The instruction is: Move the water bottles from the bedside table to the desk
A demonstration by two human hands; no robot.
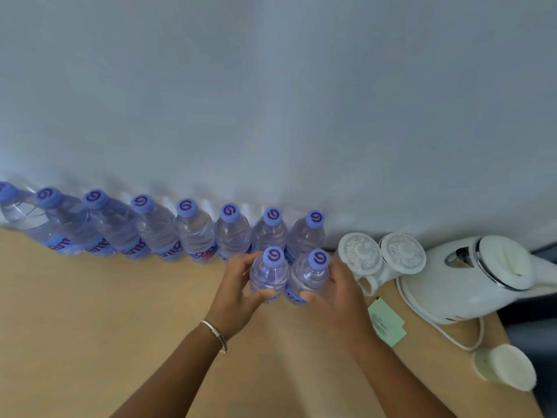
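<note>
We have open desk (90,312) on the left, in front of the bottle row (156,230) lining the wall (271,101). Right side is tight: two cups (381,257) just beside the two front bottles (289,276), then the kettle (464,279), its cord (452,339), plug (506,371) and a paper card (387,321) near the desk's right edge.

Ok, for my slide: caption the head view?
Left hand and right hand each grip a water bottle before the wall row.
</note>
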